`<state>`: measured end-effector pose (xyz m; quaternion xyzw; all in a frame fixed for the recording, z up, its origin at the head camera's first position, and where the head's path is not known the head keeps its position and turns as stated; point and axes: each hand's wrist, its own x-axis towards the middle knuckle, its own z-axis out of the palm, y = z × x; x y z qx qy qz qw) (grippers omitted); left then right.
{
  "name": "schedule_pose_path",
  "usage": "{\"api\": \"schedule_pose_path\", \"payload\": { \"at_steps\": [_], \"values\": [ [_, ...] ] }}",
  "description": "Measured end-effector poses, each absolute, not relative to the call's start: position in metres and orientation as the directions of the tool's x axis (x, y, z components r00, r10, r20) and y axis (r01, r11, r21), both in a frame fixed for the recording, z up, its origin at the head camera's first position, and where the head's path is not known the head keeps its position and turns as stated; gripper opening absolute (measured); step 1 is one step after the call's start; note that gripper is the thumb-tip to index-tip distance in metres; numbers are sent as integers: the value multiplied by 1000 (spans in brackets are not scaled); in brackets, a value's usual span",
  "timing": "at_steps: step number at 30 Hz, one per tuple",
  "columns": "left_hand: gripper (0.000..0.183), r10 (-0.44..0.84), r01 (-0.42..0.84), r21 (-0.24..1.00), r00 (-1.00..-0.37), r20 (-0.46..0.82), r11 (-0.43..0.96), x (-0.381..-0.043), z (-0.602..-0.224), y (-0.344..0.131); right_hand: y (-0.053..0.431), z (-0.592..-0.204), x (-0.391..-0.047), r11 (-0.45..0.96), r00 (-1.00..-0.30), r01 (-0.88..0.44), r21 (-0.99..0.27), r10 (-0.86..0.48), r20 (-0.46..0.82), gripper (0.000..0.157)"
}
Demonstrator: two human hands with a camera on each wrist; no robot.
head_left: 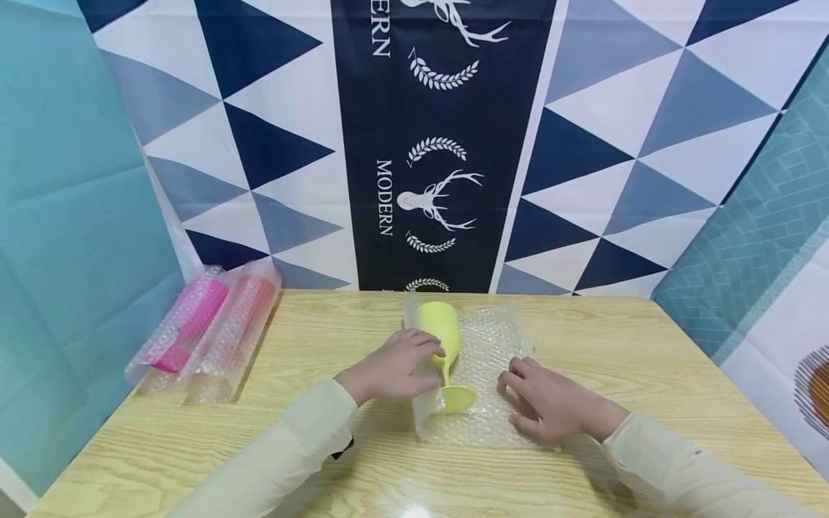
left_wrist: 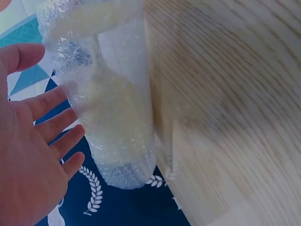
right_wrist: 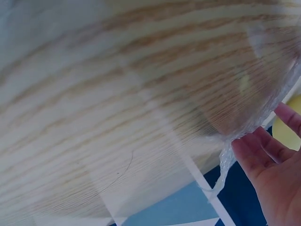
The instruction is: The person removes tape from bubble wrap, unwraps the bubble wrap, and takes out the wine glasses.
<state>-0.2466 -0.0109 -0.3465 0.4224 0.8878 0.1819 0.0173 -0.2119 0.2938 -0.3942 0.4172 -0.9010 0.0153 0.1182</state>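
A yellow plastic goblet lies on its side on a sheet of bubble wrap, its bowl pointing away from me and its round foot towards me. The left edge of the wrap stands up beside the goblet. My left hand is at this raised edge; in the left wrist view its outstretched fingers touch the wrap, with the goblet showing pale through it. My right hand rests at the right edge of the sheet, its fingers against the wrap and slightly bent.
Two bubble-wrapped rolls lie at the table's far left, one with a pink thing inside, the other with a red thing. A patterned cloth hangs along the back edge of the wooden table.
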Motion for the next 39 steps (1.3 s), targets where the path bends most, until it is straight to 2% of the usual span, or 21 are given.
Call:
{"api": "schedule_pose_path", "payload": {
  "at_steps": [5, 10, 18, 25, 28, 32, 39],
  "values": [
    [46, 748, 743, 330, -648, 140, 582, -245, -350, -22, 292, -395, -213, 631, -596, -771, 84, -762, 251, 36],
    [45, 743, 750, 310, -648, 166, 585, -244, -354, -33, 290, -393, -212, 635, -603, -769, 81, -761, 242, 36],
    [40, 778, 796, -3, -590, 216, 605, -238, -354, -56, 291, -390, -212, 627, -590, -774, 93, -766, 254, 36],
    [38, 786, 776, -125, -607, 118, 618, -234, -362, -70, 291, -389, -214, 633, -604, -770, 75, -763, 231, 35],
    [39, 779, 769, -128, -619, 94, 626, -233, -370, -76, 292, -389, -215, 640, -615, -766, 65, -758, 218, 35],
    [40, 771, 773, -42, -624, 128, 633, -234, -380, -80, 293, -388, -215, 661, -642, -750, 42, -741, 195, 35],
    [38, 811, 822, -27, -554, 187, 568, -241, -391, -80, 292, -388, -214, 656, -637, -754, 41, -744, 201, 35]
  ]
}}
